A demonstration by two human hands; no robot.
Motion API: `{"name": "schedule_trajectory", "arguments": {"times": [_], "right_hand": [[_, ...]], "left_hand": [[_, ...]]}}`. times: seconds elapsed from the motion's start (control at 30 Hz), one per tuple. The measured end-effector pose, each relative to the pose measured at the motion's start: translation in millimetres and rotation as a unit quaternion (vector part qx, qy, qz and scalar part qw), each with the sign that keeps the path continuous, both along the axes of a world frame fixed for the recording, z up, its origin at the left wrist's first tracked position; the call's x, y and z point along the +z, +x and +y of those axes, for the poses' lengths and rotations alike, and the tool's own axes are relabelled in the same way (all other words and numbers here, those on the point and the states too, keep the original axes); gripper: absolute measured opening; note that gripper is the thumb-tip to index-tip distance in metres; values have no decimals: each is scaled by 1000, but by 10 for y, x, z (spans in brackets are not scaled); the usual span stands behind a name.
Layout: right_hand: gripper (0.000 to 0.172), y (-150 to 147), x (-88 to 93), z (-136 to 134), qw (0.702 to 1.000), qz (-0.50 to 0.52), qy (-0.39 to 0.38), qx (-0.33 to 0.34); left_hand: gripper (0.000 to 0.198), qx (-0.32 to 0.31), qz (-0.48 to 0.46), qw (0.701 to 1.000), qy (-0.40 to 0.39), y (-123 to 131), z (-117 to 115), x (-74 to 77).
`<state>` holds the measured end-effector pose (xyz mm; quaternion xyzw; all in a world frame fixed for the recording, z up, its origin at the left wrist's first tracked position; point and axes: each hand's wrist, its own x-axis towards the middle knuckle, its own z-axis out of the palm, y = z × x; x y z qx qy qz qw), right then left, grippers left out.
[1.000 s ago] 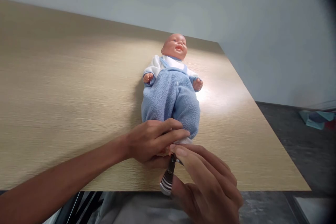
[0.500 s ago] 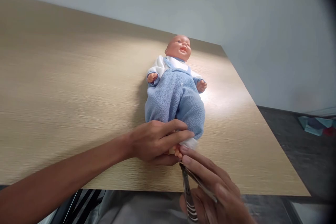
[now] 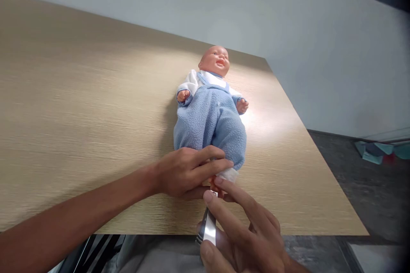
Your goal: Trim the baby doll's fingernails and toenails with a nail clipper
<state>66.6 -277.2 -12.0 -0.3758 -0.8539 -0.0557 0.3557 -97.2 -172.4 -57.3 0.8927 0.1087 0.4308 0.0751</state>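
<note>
doll (image 3: 209,113) lies on its back on the wooden table (image 3: 80,115), head toward 12 o'clock, feet toward 6, near the front edge. left hand (image 3: 182,172) wraps the doll's foot at the lower leg cuff, fingers closed around it, steadying.

right hand (image 3: 243,230) sits at 6 o'clock of the foot, pinching a small metal nail clipper (image 3: 209,227) between thumb and fingers, closed on it. half a second ago the clipper was drawn back and angled away from the toes, lever showing; now its tip is brought in again, touching or just beside the toes. exact contact hidden by the fingers. reads as another nip being lined up on the same foot.

surface: pale wood-grain tabletop, bright glare patch at 3 o'clock of the doll. room: plain light wall behind; dark floor at right with a teal folded thing (image 3: 379,152) far at 3 o'clock.
</note>
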Motion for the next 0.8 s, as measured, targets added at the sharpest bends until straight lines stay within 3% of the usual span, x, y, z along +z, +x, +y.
{"name": "schedule_trajectory", "arguments": {"times": [0.1, 0.23, 0.37, 0.53, 0.7, 0.8], "right_hand": [[27, -31, 56, 21, 998, -46, 43, 0], [32, -49, 70, 68, 999, -24, 48, 0], [30, -23, 22, 72, 997, -27, 61, 32], [41, -37, -37, 74, 996, -33, 66, 46], [25, -28, -108, 82, 998, -7, 52, 36], [36, -3, -177, 37, 998, -25, 46, 40]], "left_hand": [[36, -1, 4, 1000, 0, -3, 1, -3], [36, 2, 6, 1000, -2, -6, 0, 3], [36, 2, 3, 1000, 0, 1, -2, 12], [38, 7, -1, 1000, 6, 9, -10, 25], [38, 11, 3, 1000, 7, 6, -10, 27], [38, 9, 4, 1000, 5, 5, -9, 24]]}}
